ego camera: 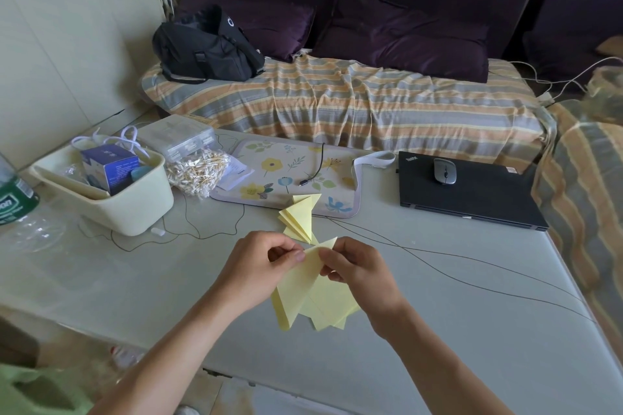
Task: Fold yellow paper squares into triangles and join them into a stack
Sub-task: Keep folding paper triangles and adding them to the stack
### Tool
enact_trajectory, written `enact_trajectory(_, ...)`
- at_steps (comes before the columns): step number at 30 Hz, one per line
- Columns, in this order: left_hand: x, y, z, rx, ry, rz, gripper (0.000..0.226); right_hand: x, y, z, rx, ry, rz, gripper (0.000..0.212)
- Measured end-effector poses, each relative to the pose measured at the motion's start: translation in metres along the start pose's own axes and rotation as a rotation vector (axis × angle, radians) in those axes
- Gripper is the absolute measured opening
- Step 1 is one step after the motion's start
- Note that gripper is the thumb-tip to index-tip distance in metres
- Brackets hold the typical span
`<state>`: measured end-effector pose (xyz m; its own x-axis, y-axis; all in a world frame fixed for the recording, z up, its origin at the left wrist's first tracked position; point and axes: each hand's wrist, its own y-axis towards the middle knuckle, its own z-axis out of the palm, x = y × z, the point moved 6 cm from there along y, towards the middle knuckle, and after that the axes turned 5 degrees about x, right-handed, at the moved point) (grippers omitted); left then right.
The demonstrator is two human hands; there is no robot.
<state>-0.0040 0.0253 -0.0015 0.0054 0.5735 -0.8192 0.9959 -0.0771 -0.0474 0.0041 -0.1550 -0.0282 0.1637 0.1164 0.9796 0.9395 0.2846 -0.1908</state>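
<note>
I hold a yellow paper piece [308, 271] above the table, folded partly into a triangle. My left hand [266, 266] pinches its upper left edge between thumb and fingers. My right hand [357, 268] pinches its top right corner, where a small point sticks up. Under my hands lies a pile of flat yellow paper squares [328, 305] on the table. Farther back, a stack of joined yellow triangles [301, 217] rests at the near edge of the floral mat.
A floral mat [269, 175] with a black cable lies behind the papers. A cream basket [131, 209] and a bag of cotton swabs [199, 172] stand at the left. A closed black laptop [472, 199] with a mouse [444, 171] sits at right. Thin wires cross the table.
</note>
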Motion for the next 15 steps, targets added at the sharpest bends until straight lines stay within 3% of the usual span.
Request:
enact_trajectory(4,0.0041,0.0003,0.0039,0.035,-0.116,-0.05,0.012,0.0029,-0.001,-0.0006,-0.021,0.048,-0.023,0.018)
enact_trajectory(15,0.0057,-0.0002,0.0061,0.059,-0.146,-0.062,0.009,0.0036,-0.0017,-0.0011,-0.036,0.085,-0.024,0.019)
